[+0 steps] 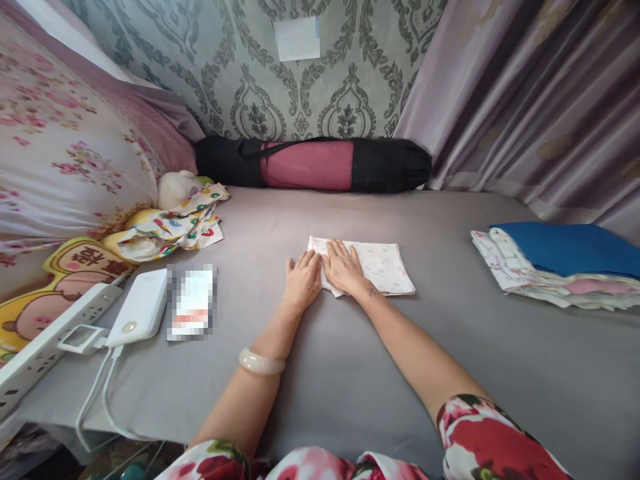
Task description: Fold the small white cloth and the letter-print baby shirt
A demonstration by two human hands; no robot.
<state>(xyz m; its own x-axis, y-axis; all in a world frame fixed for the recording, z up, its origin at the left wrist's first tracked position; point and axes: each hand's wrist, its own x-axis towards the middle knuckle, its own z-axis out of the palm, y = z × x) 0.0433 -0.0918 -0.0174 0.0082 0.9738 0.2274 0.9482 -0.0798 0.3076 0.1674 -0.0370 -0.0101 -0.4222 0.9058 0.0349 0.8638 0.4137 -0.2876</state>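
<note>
A folded white cloth (387,267) with a faint pink print lies flat on the grey sheet (450,373) in front of me. My right hand (344,267) rests palm down on its left half, fingers stretched forward. Against the cloth's left edge lies my left hand (303,279), its fingers extended and its fingertips touching the border. The two hands are side by side, almost touching. Neither one grips the fabric.
To the right sits a stack of folded cloths (565,257), blue on top. A black and pink rolled bag (307,165) lies along the wall. At left are a power bank (143,307), power strip (55,347), pixelated item (191,303) and crumpled patterned cloth (173,230).
</note>
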